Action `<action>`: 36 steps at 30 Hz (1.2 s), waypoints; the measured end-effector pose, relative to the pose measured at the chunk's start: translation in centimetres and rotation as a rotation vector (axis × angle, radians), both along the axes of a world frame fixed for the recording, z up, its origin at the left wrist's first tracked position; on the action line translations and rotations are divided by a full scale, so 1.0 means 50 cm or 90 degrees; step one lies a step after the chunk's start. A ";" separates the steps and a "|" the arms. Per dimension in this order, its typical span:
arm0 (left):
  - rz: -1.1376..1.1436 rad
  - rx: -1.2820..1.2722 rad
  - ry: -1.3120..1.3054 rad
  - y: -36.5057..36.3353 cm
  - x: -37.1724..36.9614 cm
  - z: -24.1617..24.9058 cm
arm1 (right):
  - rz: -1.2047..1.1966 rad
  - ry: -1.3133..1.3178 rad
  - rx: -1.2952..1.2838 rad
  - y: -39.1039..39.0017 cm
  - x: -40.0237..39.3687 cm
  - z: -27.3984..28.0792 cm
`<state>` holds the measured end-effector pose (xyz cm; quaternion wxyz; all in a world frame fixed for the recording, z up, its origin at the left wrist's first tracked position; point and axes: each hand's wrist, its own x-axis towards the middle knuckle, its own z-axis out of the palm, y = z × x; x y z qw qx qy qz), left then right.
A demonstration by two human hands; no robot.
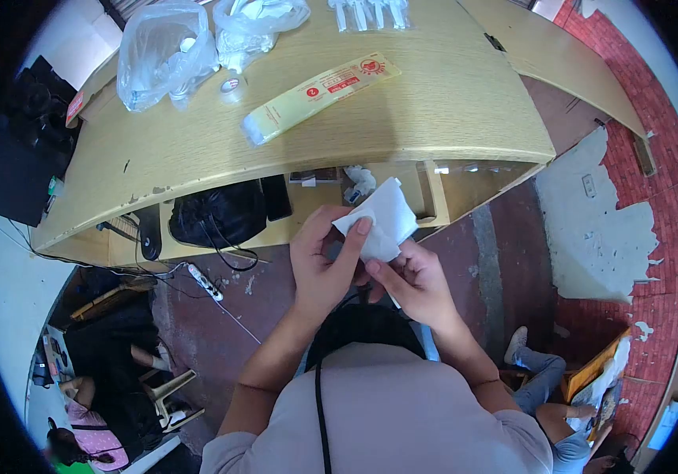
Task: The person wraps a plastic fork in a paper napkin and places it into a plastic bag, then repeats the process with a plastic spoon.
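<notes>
Above my lap, in front of the desk, both hands hold a folded white tissue (390, 212). My left hand (325, 257) is closed on its left side, thumb lying across the front. My right hand (414, 280) pinches the lower right corner, with its thumb near the bottom edge. A thin pale tip shows just under the right hand; what it belongs to is hidden. On the desktop beyond lies a long yellow packet (319, 96) with red print. A roll of clear tape (233, 88) sits beside it.
Plastic bags (157, 59) of white items and a clear pack of white plastic cutlery (369, 14) lie on the wooden desk (465, 103). Its shelf holds a black bag (216, 213). A power strip (205, 282) lies on the floor. Other people sit at lower left and lower right.
</notes>
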<state>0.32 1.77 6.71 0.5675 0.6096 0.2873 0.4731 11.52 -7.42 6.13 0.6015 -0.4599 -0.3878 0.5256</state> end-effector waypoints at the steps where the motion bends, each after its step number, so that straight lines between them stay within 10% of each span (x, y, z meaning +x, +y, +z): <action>1: 0.005 0.018 0.011 0.002 -0.001 -0.004 | -0.022 0.000 -0.011 0.001 0.000 0.007; 36: -0.126 -0.078 0.036 0.026 -0.021 0.007 | -0.002 -0.057 -0.054 0.000 0.016 0.027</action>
